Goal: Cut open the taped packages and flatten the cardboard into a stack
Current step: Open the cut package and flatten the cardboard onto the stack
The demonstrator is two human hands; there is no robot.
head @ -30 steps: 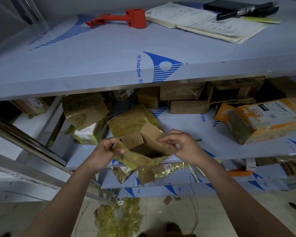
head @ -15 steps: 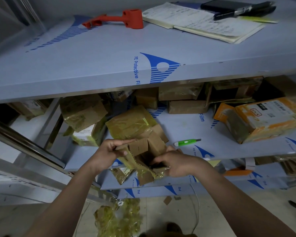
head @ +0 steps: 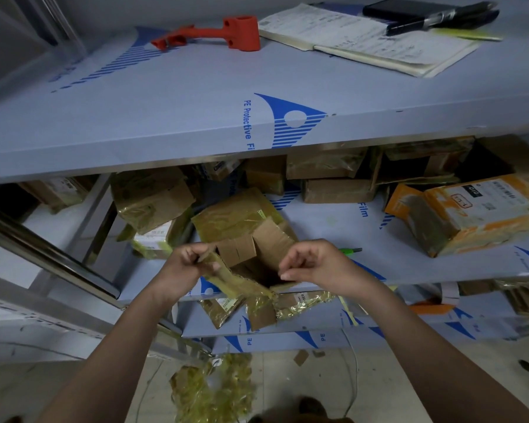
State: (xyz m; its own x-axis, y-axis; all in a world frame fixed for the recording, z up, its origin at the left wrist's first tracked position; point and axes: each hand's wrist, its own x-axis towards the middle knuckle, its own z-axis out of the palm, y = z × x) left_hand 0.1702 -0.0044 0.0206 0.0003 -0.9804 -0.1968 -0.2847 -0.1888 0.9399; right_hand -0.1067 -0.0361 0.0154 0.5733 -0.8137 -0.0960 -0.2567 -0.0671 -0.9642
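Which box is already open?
The small brown box between the left hand and right hand. Its flaps stand up and its inside shows; the other packages on the shelf are closed.

dim cool light, soft focus, curved edges

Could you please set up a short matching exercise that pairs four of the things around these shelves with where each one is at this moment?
Things:
1. red plastic tool
2. green and white pen-shaped cutter
3. open brown cardboard box
4. crumpled yellowish tape

Places:
A. on the floor below the shelves
B. on the middle shelf, just behind the right hand
C. on the top shelf, left of the open notebook
D. between both hands, the left hand pinching its taped flap

Pairs: 1-C, 2-B, 3-D, 4-A
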